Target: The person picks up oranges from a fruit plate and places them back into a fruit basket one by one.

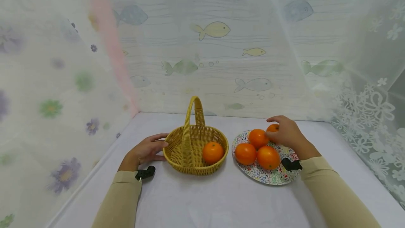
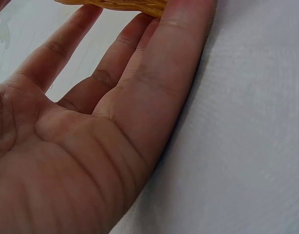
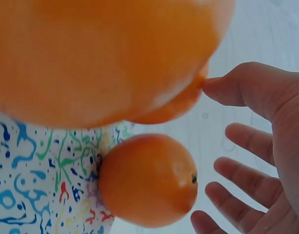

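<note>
A yellow wicker basket (image 1: 175, 152) with a tall handle stands left of centre, holding one orange (image 1: 213, 153) on its right side. My left hand (image 1: 150, 150) touches the basket's left rim with extended fingers; in the left wrist view the fingertips reach the wicker edge. Several oranges (image 1: 268, 158) sit on a speckled round plate (image 1: 275, 179) to the right. Above the plate's far side, my right hand (image 1: 287, 133) is spread beside the rearmost orange (image 1: 272, 127), partly covering it. The right wrist view shows that orange (image 3: 148, 180) apart from the fingers; the thumb meets another orange's edge.
A white cloth (image 1: 202, 200) covers the table. Sheer curtains (image 1: 215, 55) with fish and flower prints hang behind and at both sides. Each wrist carries a small black camera (image 1: 145, 172). The plate lies close to the basket's right side.
</note>
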Available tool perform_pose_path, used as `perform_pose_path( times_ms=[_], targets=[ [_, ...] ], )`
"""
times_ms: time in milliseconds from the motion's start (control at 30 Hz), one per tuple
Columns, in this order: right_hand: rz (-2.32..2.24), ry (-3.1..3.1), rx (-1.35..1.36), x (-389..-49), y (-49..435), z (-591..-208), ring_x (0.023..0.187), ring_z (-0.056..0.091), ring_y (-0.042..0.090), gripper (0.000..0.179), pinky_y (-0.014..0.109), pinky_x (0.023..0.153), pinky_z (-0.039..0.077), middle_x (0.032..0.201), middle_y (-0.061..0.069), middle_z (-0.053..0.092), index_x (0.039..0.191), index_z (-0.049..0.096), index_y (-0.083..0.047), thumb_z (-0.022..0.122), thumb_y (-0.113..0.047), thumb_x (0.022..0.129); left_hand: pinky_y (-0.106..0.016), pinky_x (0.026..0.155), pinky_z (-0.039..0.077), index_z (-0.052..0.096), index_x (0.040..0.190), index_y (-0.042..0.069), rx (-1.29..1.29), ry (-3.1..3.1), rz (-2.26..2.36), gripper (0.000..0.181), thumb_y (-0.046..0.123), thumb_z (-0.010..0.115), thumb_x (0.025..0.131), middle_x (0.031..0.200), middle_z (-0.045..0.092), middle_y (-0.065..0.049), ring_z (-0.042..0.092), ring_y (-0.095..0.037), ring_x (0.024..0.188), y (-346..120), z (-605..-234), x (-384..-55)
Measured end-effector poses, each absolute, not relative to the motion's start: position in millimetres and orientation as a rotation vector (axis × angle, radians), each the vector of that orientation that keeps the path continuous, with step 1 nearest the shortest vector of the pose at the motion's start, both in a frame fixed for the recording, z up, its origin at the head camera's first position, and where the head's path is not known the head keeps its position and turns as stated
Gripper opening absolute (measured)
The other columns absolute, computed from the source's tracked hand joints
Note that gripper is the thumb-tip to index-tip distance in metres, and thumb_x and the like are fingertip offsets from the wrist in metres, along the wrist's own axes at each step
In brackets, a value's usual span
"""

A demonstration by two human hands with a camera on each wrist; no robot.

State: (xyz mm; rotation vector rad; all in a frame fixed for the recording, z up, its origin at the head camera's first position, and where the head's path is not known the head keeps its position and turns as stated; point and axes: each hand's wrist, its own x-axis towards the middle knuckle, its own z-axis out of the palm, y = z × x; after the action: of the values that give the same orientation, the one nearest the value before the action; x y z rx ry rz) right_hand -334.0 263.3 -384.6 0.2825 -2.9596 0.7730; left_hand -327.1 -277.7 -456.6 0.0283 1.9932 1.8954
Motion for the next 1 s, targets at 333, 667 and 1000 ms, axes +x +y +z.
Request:
perform_pose_path(
  times_ms=[333, 667, 1000],
  targets=[
    [0.774, -2.989, 0.234, -340, 272, -389, 0.140, 0.040, 0.053, 0.061, 0.072, 0.113, 0.034, 0.153, 0.029, 0.045, 0.143, 0.056, -0.004, 0.070, -0.038, 0.094, -0.056, 0.091, 0.060, 0.045, 0.156, 0.014, 0.038, 2.003, 1.895, 0.062, 0.018, 0.069, 0.099, 0.146, 0.059, -0.011, 0.064, -0.022, 0.123, -279, -458, -327],
    [0.768, -2.996, 0.221, -350, 282, -410, 0.126, 0.051, 0.048, 0.068, 0.069, 0.109, 0.043, 0.146, 0.028, 0.051, 0.145, 0.053, -0.003, 0.075, -0.036, 0.090, -0.057, 0.092, 0.060, 0.046, 0.156, 0.016, 0.040, 2.000, 1.890, 0.062, 0.019, 0.070, 0.099, 0.152, 0.053, -0.013, 0.063, -0.024, 0.124, -280, -460, -329],
    [0.758, -2.968, 0.227, -351, 284, -416, 0.117, 0.055, 0.046, 0.071, 0.065, 0.102, 0.050, 0.141, 0.029, 0.054, 0.145, 0.051, -0.002, 0.080, -0.029, 0.087, -0.056, 0.092, 0.060, 0.046, 0.156, 0.015, 0.037, 2.002, 1.889, 0.062, 0.018, 0.069, 0.099, 0.153, 0.053, -0.014, 0.063, -0.024, 0.125, -278, -457, -328]
  ],
)
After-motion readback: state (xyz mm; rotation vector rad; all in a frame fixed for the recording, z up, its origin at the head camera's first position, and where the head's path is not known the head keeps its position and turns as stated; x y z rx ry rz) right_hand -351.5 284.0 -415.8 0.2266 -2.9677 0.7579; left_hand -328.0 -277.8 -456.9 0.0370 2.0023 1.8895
